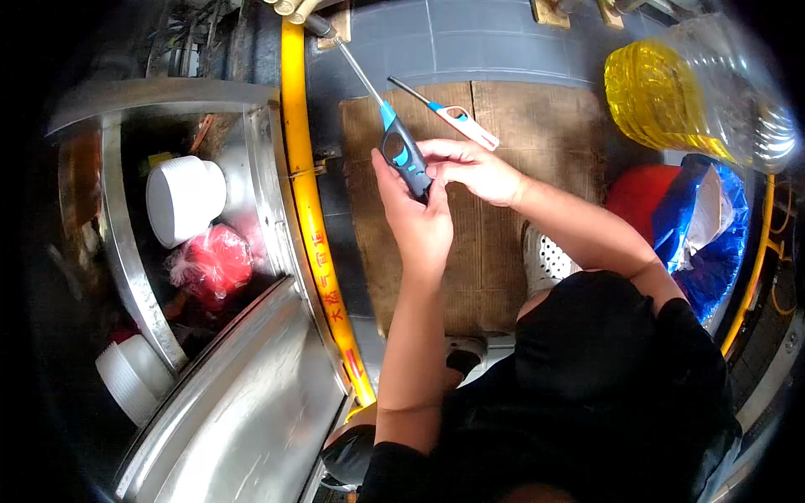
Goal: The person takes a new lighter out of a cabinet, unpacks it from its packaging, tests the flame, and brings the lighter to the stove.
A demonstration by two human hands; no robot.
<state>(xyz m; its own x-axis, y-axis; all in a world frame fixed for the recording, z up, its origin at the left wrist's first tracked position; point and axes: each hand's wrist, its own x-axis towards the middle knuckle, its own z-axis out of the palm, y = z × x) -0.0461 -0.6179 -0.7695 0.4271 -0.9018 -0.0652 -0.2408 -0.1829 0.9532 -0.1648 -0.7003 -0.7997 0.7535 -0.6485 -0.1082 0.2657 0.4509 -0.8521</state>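
My left hand (419, 220) is wrapped round the handle of a black and blue long-nozzle gas lighter (412, 173). Its metal nozzle points up and away from me. My right hand (474, 170) is closed on the same handle from the right, thumb and fingers pinching near its lower part. Just beyond my right hand, a second lighter (457, 120), white and blue with a dark nozzle, appears to lie on a brown cardboard sheet (537, 117). My palms hide part of the black handle.
At left, a yellow pipe (309, 218) runs beside a steel cabinet (243, 402) holding white stacked bowls (184, 201) and a red plastic bag (214, 264). A jug of yellow oil (654, 96) stands at right, near a blue bag (725, 226) and a red container (639, 199).
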